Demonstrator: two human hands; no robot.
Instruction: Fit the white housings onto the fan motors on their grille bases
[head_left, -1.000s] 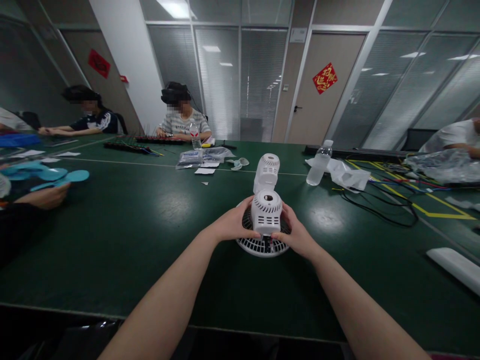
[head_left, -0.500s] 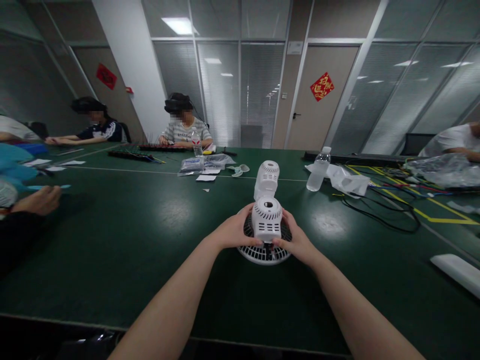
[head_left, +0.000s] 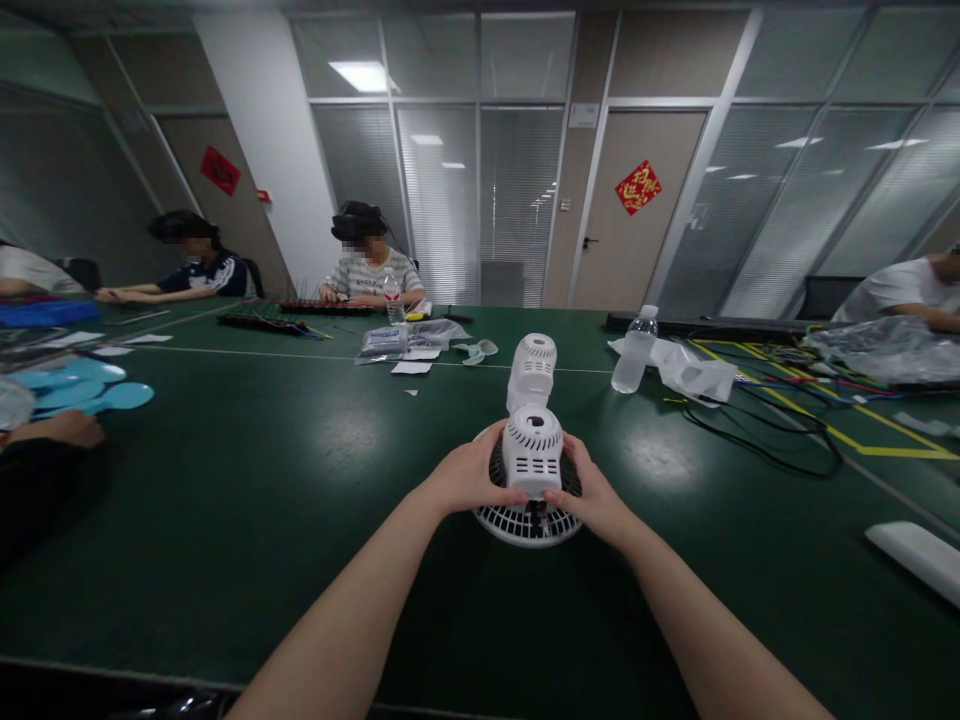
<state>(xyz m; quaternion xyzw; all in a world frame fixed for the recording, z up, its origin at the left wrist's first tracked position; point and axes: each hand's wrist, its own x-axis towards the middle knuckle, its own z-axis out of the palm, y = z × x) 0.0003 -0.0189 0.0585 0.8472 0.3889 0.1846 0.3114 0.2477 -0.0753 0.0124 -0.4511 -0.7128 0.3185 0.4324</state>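
Observation:
A white slotted fan motor housing sits over a round white fan grille lying on the table in front of me. My left hand grips the housing from the left, thumb at its lower front edge. From the right, my right hand holds the same housing, its thumb also at the lower edge. Dark parts and a bit of wiring show below the housing, between the thumbs. Just behind stands a second white slotted housing piece. Most of my fingers are hidden behind the front housing.
Beyond lie a pale fan blade and plastic bags. A water bottle and black cables are at right, with a white piece nearer. At left, a co-worker's hand is near blue blades.
My view has tilted slightly upward. Both hands keep their hold on the housing. At left, the co-worker's blue piece is lower, and the hand has shifted left.

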